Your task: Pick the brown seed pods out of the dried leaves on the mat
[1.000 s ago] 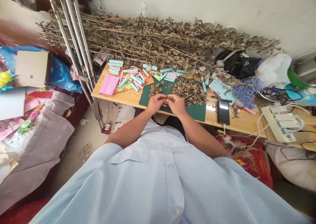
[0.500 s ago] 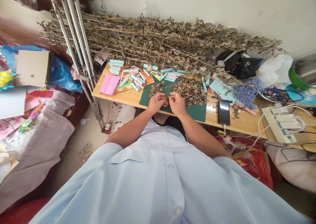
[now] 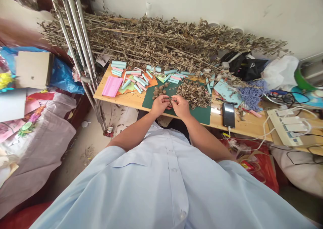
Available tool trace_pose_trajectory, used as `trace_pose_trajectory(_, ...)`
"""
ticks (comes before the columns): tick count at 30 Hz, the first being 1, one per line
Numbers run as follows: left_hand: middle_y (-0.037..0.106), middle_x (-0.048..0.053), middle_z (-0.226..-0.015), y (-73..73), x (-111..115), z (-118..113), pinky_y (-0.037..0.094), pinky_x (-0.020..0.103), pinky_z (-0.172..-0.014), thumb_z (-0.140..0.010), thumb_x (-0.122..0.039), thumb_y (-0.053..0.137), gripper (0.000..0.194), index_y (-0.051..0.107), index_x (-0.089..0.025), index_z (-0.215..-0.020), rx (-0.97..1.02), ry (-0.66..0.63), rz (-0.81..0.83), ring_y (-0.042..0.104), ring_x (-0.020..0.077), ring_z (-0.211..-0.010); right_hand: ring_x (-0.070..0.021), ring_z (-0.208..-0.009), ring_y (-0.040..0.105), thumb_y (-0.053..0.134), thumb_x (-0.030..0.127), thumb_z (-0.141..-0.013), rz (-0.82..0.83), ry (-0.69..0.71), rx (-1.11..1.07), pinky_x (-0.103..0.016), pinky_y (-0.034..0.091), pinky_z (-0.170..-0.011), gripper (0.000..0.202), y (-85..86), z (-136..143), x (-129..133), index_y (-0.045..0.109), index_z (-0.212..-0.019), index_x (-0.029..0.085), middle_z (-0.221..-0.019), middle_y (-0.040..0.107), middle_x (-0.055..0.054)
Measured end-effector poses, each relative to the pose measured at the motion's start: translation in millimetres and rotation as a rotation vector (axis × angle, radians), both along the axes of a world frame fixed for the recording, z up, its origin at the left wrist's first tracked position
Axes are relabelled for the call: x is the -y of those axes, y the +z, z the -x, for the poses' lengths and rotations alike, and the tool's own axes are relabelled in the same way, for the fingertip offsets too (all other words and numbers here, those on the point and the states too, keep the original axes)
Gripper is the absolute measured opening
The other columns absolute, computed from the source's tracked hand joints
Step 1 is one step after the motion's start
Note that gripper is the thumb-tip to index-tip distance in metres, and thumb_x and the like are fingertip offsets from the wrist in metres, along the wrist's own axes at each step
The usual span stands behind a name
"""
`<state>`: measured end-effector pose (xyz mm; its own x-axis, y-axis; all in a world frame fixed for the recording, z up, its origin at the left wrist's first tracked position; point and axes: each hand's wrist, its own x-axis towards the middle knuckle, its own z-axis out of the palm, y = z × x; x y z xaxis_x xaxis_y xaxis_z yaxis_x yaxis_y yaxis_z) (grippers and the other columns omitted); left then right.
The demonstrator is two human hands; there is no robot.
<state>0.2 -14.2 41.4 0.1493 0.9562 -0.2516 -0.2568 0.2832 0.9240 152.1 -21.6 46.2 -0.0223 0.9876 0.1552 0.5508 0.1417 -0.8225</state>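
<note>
My left hand (image 3: 160, 105) and my right hand (image 3: 180, 106) meet over the front of a green mat (image 3: 204, 116). Between their fingertips is a small clump of dried leaves (image 3: 170, 103), partly hidden by the fingers. Behind my left hand lie several brownish balls of dried leaves (image 3: 159, 90). A loose heap of dried leaves (image 3: 195, 93) covers the mat beside and beyond my right hand. Rolled blue and pink papers (image 3: 141, 81) lie along the mat's back and left side, with a pink folded sheet (image 3: 112, 86) farther left.
Long dried plant stalks (image 3: 151, 40) stretch along the wall. A phone (image 3: 228, 115) with a cable and a power strip (image 3: 285, 127) are on the right, near blue cord (image 3: 253, 96). Metal crutches (image 3: 75, 43) stand at the left end of the table (image 3: 121, 100).
The fingertips of my right hand have shifted slightly left and down around the small clump. The rest looks the same.
</note>
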Motion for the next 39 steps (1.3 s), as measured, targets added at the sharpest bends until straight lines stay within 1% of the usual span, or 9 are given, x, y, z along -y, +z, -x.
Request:
trace_pose_trajectory(6, 0.066, 0.000, -0.081, 5.6, 1.4, -0.2, 0.060, 0.026, -0.067, -0.078, -0.006, 0.069, 0.037, 0.055, -0.014, -0.112, -0.009, 0.001, 0.026, 0.068, 0.0108, -0.065, -0.0196, -0.076, 0.068, 0.055, 0.030, -0.088, -0.023, -0.051, 0.034, -0.037, 0.057, -0.083, 0.033, 4.4, 0.2, -1.6, 0.065, -0.118, 0.021, -0.099, 0.074, -0.007)
trace_pose_trajectory(9, 0.066, 0.000, -0.081, 6.2, 1.6, -0.3, 0.060, 0.026, -0.067, -0.079, -0.006, 0.069, 0.037, 0.055, -0.013, -0.112, 0.000, 0.006, 0.027, 0.069, 0.0114, -0.066, -0.0207, -0.079, 0.069, 0.056, 0.032, -0.088, -0.029, -0.072, 0.015, -0.038, 0.056, -0.084, 0.031, 3.5, -0.8, -2.9, 0.067, -0.114, 0.020, -0.100, 0.075, -0.008)
trace_pose_trajectory(13, 0.066, 0.001, -0.084, 1.8, 0.7, -0.4, 0.060, 0.028, -0.066, -0.078, -0.007, 0.069, 0.036, 0.055, -0.013, -0.111, 0.020, 0.012, 0.010, 0.070, 0.0123, -0.067, -0.0225, -0.083, 0.069, 0.057, 0.035, -0.088, -0.038, -0.080, 0.021, -0.039, 0.055, -0.086, 0.026, 1.9, -3.0, -3.9, 0.070, -0.105, 0.020, -0.101, 0.076, -0.009)
trace_pose_trajectory(18, 0.066, 0.002, -0.086, -4.9, -0.1, -0.4, 0.060, 0.028, -0.066, -0.078, -0.008, 0.071, 0.036, 0.056, -0.013, -0.110, 0.051, 0.016, -0.007, 0.070, 0.0121, -0.066, -0.0234, -0.084, 0.070, 0.057, 0.036, -0.088, -0.050, -0.145, 0.032, -0.041, 0.055, -0.086, 0.027, 1.0, -6.9, -4.5, 0.071, -0.104, 0.020, -0.101, 0.076, -0.009)
trace_pose_trajectory(22, 0.066, 0.001, -0.085, -8.4, -0.7, -0.2, 0.060, 0.028, -0.066, -0.078, -0.008, 0.069, 0.035, 0.057, -0.013, -0.109, 0.073, 0.026, -0.029, 0.068, 0.0112, -0.065, -0.0228, -0.084, 0.070, 0.060, 0.037, -0.087, -0.016, -0.121, -0.021, -0.040, 0.057, -0.084, 0.028, -0.6, -6.6, -2.7, 0.070, -0.106, 0.020, -0.100, 0.076, -0.008)
trace_pose_trajectory(24, 0.066, 0.001, -0.085, -9.9, -1.1, -0.4, 0.059, 0.027, -0.065, -0.078, -0.008, 0.069, 0.034, 0.057, -0.013, -0.109, 0.068, 0.036, -0.043, 0.067, 0.0105, -0.064, -0.0228, -0.084, 0.071, 0.063, 0.037, -0.086, 0.019, -0.091, -0.051, -0.040, 0.058, -0.083, 0.028, -2.1, -4.8, -1.4, 0.070, -0.106, 0.020, -0.096, 0.076, -0.007)
trace_pose_trajectory(29, 0.067, 0.000, -0.085, -10.9, -1.0, -1.2, 0.058, 0.025, -0.064, -0.076, -0.007, 0.070, 0.036, 0.059, -0.013, -0.109, 0.052, 0.052, -0.067, 0.064, 0.0084, -0.063, -0.0198, -0.077, 0.069, 0.066, 0.030, -0.080, 0.107, -0.026, -0.093, -0.040, 0.059, -0.081, 0.028, -6.7, -0.2, -1.5, 0.069, -0.107, 0.021, -0.088, 0.074, -0.003)
trace_pose_trajectory(35, 0.066, 0.000, -0.083, -8.1, 0.8, -1.4, 0.056, 0.025, -0.063, -0.078, -0.007, 0.068, 0.035, 0.057, -0.013, -0.111, 0.029, 0.067, -0.055, 0.064, 0.0085, -0.061, -0.0186, -0.073, 0.067, 0.063, 0.028, -0.078, 0.113, -0.045, -0.122, -0.038, 0.058, -0.078, 0.028, -7.9, 0.3, -3.5, 0.068, -0.105, 0.021, -0.085, 0.072, -0.002)
trace_pose_trajectory(39, 0.066, 0.000, -0.083, -7.0, 0.0, -1.6, 0.056, 0.023, -0.061, -0.080, -0.009, 0.067, 0.032, 0.057, -0.014, -0.111, 0.002, 0.095, -0.053, 0.066, 0.0093, -0.063, -0.0176, -0.068, 0.066, 0.064, 0.031, -0.077, 0.130, -0.081, -0.202, -0.035, 0.058, -0.070, 0.029, -4.8, -0.2, -3.6, 0.066, -0.104, 0.021, -0.082, 0.071, -0.002)
